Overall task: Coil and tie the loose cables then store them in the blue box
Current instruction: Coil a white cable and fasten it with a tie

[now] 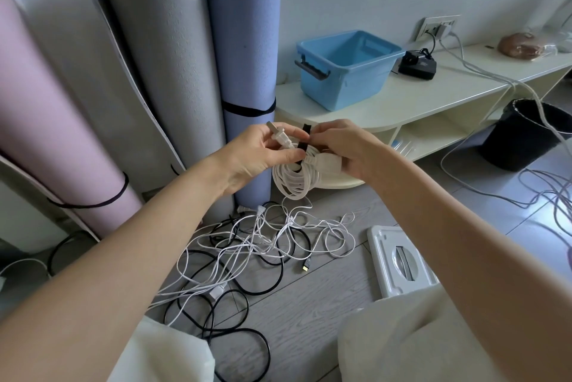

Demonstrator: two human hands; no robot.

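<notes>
- Head view: both hands meet at the centre of the frame, working one white cable coil [292,179] that hangs down toward 6 o'clock below them.
- The left hand [253,154] has its fingers curled round the top of the coil, with the plug [280,135] poking up toward 11 o'clock out of its grip.
- The right hand [340,149] pinches the black strap [305,140] with its fingertips, and its lower fingers curl round the cable's white socket end.
- Here is the relation that matters: the strap stands almost upright, running 12 to 6 across the top of the bundle, right between the two thumbs. The right hand is the nearer one to its free end, so I judge the wrap falls to it.
- The coil's loops hang long-ways down, at right angles to the wrap.
- The blue box [348,67] sits on the low shelf [402,103] at 1 o'clock, well apart from the hands and open at the top.
- More loose cables [263,245], white and black, lie tangled on the floor at 6 o'clock, not yet coiled.
</notes>
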